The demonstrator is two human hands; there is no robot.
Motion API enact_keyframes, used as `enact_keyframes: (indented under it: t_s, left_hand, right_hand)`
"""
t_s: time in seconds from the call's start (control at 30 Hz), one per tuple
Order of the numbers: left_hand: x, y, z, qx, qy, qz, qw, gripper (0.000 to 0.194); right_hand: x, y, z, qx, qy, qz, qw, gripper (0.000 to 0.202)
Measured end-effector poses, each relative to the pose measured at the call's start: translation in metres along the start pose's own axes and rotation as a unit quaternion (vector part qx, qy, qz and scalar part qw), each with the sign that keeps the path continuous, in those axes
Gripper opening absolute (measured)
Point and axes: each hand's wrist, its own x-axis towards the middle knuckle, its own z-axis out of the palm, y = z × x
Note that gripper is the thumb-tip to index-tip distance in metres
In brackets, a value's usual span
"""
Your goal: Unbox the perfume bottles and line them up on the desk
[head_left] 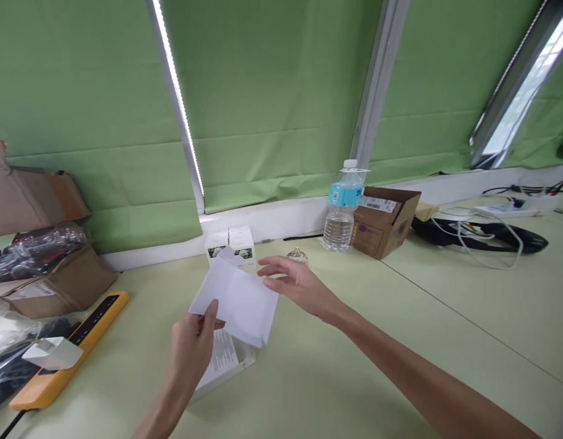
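White paper (247, 305): up off the table (327, 378), partly over the white box (221, 356); looks super light, kinda stiff but easy to crease, so I'd pinch it by an edge
Left hand (194, 341): mine's clamped on its left edge, thumb on top
Right hand (299, 283): fingers loosely apart at the far right edge, can't tell if I'm touching it

A creased, folded white paper sheet (244, 299) tilts in the left hand (195, 338), raised above the worktop (318, 378), partly hiding a white box (221, 355) with fine print.
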Motion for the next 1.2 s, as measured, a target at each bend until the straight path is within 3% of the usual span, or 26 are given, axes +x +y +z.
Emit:
enact_keyframes:
  t_s: [0.13, 0.27, 0.37, 0.47, 0.57, 0.67, 0.8, 0.93, 1.0, 1.07, 1.13, 1.2]
  left_hand:
    - [0.007, 0.003, -0.004, -0.168, 0.030, -0.024, 0.985, 0.043]
    - [0.009, 0.005, -0.008, -0.252, 0.058, -0.022, 0.966, 0.051]
    - [0.010, 0.002, -0.008, -0.256, 0.123, 0.017, 0.959, 0.073]
    - [0.011, -0.003, -0.005, -0.195, 0.102, 0.079, 0.972, 0.057]
    - [0.010, -0.006, -0.002, -0.125, 0.074, 0.093, 0.985, 0.038]
    - [0.011, -0.006, -0.004, -0.147, 0.118, 0.088, 0.978, 0.046]
    - [0.012, -0.004, -0.013, -0.167, 0.165, 0.133, 0.963, 0.052]
    - [0.013, 0.000, -0.021, -0.051, 0.081, 0.120, 0.988, 0.023]
    - [0.014, 0.000, -0.022, -0.050, 0.025, 0.099, 0.994, 0.026]
    - [0.017, -0.002, -0.024, -0.036, 0.000, 0.079, 0.996, 0.043]
    - [0.025, -0.008, -0.029, 0.032, 0.020, 0.068, 0.997, 0.057]
    - [0.036, -0.017, -0.042, 0.123, 0.076, 0.060, 0.988, 0.058]
  right_hand:
    - [0.005, 0.020, 0.004, -0.118, 0.011, -0.002, 0.993, 0.015]
    - [0.010, 0.037, 0.010, 0.033, -0.037, 0.104, 0.993, 0.016]
    - [0.012, 0.044, 0.016, 0.137, -0.024, 0.107, 0.984, 0.020]
    - [0.011, 0.050, 0.023, 0.166, -0.021, 0.104, 0.980, 0.024]
    - [0.010, 0.054, 0.027, 0.159, -0.034, 0.110, 0.981, 0.026]
    - [0.009, 0.056, 0.030, 0.159, -0.038, 0.118, 0.980, 0.026]
    - [0.008, 0.055, 0.033, 0.191, -0.045, 0.137, 0.971, 0.025]
    - [0.008, 0.055, 0.036, 0.200, -0.029, 0.139, 0.969, 0.029]
    - [0.008, 0.053, 0.038, 0.193, -0.023, 0.135, 0.971, 0.032]
    - [0.006, 0.051, 0.039, 0.186, -0.031, 0.125, 0.974, 0.036]
    - [0.005, 0.048, 0.038, 0.169, -0.037, 0.113, 0.978, 0.039]
    - [0.005, 0.048, 0.037, 0.139, -0.037, 0.108, 0.984, 0.040]
